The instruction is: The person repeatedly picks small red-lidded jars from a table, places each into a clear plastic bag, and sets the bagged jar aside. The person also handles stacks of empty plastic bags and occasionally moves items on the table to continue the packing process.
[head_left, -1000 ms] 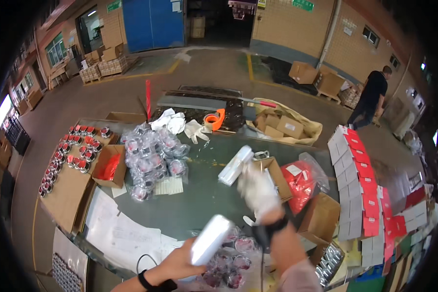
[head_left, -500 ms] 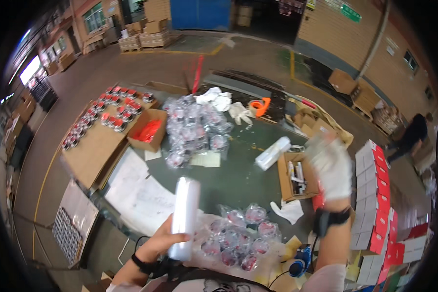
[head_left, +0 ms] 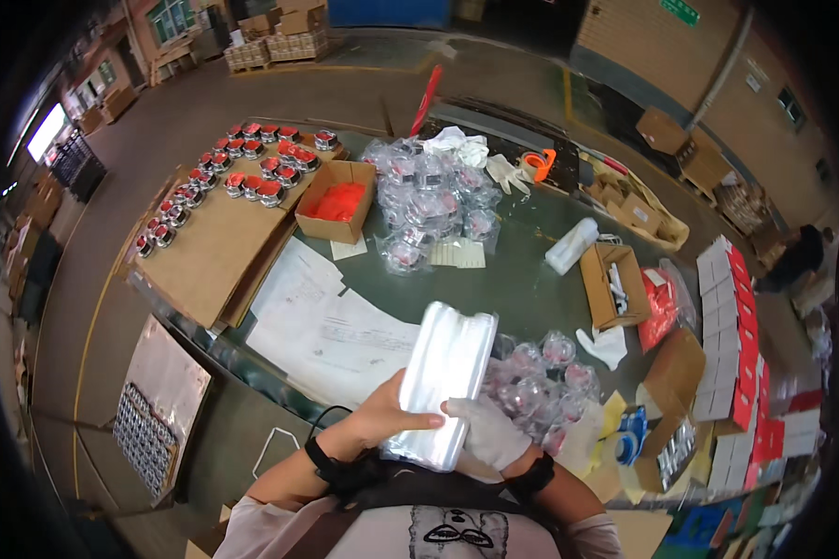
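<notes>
A stack of clear plastic bags (head_left: 446, 373) is held upright before my body, above the table's near edge. My bare left hand (head_left: 382, 412) wraps its left side, with the thumb lying across the front. From the right, my right hand (head_left: 489, 433), in a white glove, grips the stack with its thumb on the face; its other fingers are hidden behind. Just right of the stack lie several bagged round metal parts (head_left: 541, 377) with red showing through the film. A larger heap of similar bagged parts (head_left: 433, 191) rests farther back.
Rows of unbagged metal parts with red tops (head_left: 200, 177) stand on cardboard at the left. An open box (head_left: 350, 224) holds red pieces. At the right are another box (head_left: 629, 312), a white glove (head_left: 606, 347), an orange tape dispenser (head_left: 539, 166) and stacked red-and-white boxes (head_left: 725, 345).
My right hand has come from the box at the right to the bag stack and now grips it. The stack has moved right with my left hand, and the view has shifted.
</notes>
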`<state>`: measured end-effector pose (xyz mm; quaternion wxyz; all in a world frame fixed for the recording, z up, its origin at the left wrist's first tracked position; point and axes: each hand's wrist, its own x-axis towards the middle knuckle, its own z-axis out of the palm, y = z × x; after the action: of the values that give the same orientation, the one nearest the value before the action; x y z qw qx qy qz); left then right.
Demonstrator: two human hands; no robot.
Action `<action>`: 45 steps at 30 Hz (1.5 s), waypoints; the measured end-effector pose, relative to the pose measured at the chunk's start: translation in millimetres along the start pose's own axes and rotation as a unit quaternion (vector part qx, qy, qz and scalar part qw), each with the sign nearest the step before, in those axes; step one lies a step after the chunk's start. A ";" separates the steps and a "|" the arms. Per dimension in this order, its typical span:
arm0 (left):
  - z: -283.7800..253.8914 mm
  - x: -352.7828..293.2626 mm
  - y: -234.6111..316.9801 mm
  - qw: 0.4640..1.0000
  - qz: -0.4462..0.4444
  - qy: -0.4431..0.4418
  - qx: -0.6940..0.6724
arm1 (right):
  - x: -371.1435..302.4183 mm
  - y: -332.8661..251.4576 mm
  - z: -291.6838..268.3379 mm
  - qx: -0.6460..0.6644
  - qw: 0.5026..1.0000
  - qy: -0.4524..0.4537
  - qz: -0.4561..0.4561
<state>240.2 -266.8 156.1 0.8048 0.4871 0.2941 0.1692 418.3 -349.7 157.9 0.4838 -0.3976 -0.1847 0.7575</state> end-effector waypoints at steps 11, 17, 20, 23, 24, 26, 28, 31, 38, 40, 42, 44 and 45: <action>-194.9 -102.6 15.8 0.996 0.044 0.056 -0.045 | 123.5 73.3 159.3 -0.048 0.989 0.126 -0.068; -254.0 -132.7 38.7 0.972 -0.071 0.012 -0.226 | 141.4 83.3 204.0 -0.053 0.986 0.143 -0.072; -254.7 -135.8 42.1 0.987 -0.010 0.030 -0.159 | 145.5 76.4 215.2 -0.130 0.975 0.152 -0.096; -250.6 -134.6 41.9 0.991 0.083 0.106 -0.025 | 149.2 70.0 226.1 -0.194 0.961 0.135 -0.141; -248.8 -133.9 44.9 0.988 0.079 0.128 0.017 | 151.0 67.1 225.6 -0.193 0.963 0.127 -0.138; -246.6 -132.1 52.9 0.978 0.069 0.172 0.099 | 151.7 64.7 223.5 -0.169 0.970 0.116 -0.127; -247.3 -129.3 55.7 0.990 0.072 0.118 -0.013 | 150.2 60.2 217.6 -0.131 0.979 0.109 -0.113; -244.1 -126.7 65.9 0.988 0.006 0.057 -0.143 | 155.5 73.3 185.7 0.014 0.991 0.041 -0.124; -237.9 -115.0 71.9 0.976 -0.007 0.093 -0.195 | 198.0 113.9 98.8 -0.257 0.929 0.051 -0.260; -249.1 -117.4 87.0 0.982 0.054 0.131 -0.126 | 219.4 79.8 104.6 -0.037 0.976 0.031 -0.212; -262.7 -119.7 95.9 0.973 0.091 0.214 0.002 | 209.7 60.7 127.6 -0.182 0.944 0.069 -0.267; -273.3 -121.4 107.4 0.945 0.104 0.245 0.191 | 194.5 50.2 144.8 -0.313 0.889 0.123 -0.311; -274.0 -119.3 108.1 0.921 0.107 0.250 0.281 | 215.6 67.1 160.8 -0.161 0.944 0.007 -0.288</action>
<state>-24.9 -95.3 191.8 0.5126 0.6634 0.4671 0.2810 206.9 -174.2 121.0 0.6119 -0.4050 -0.4074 0.5437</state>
